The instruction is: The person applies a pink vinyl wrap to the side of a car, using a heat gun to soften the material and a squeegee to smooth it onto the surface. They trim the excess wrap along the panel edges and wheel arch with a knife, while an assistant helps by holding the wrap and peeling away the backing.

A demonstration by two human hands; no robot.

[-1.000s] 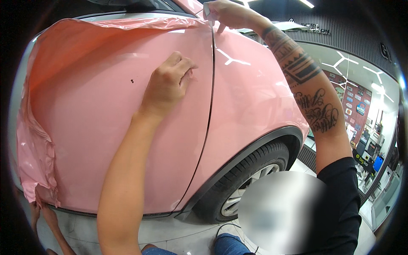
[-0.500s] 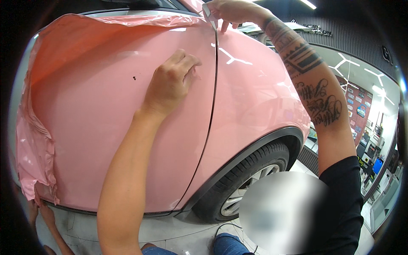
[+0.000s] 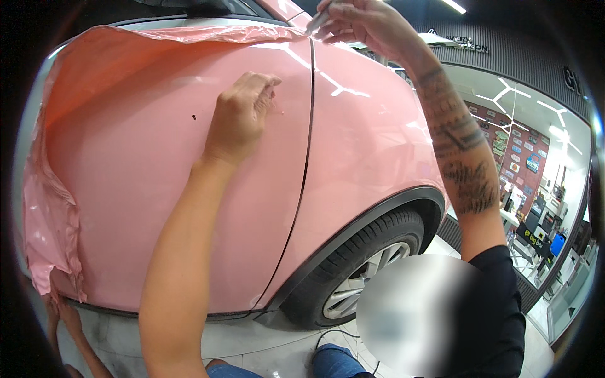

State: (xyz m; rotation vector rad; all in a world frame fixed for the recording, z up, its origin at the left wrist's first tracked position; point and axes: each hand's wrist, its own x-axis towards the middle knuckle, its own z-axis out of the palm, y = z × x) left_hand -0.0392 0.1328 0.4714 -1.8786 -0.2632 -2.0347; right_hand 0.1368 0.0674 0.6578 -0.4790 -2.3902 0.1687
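Observation:
A car door panel (image 3: pixel 164 208) is covered with pink film. Over it is my left hand (image 3: pixel 241 110), fingers bent and drawn together at the film; what they pinch, if anything, is hidden. At the top of the dark gap (image 3: pixel 302 176) beside the door, my right hand (image 3: pixel 362 19) grips a flat grey squeegee (image 3: pixel 319 17), its end just above the seam. Loose film (image 3: pixel 53 189) hangs in folds down the door's left edge and gathers along the top. Another person's hands (image 3: pixel 63 307) are at its lower left corner.
Right of the gap stands a glossy pink fender (image 3: pixel 372 138) over a black wheel arch (image 3: pixel 378 208) and tyre (image 3: pixel 359 258). A dark cable (image 3: pixel 328 336) lies on the pale floor. Glass panes and a cluttered room are farther right. A blurred patch hides part of the lower right.
My right hand and the squeegee have lifted off the seam, the tool tilting away. My left hand has shifted slightly left in view. The other person's hands stay at the loose corner.

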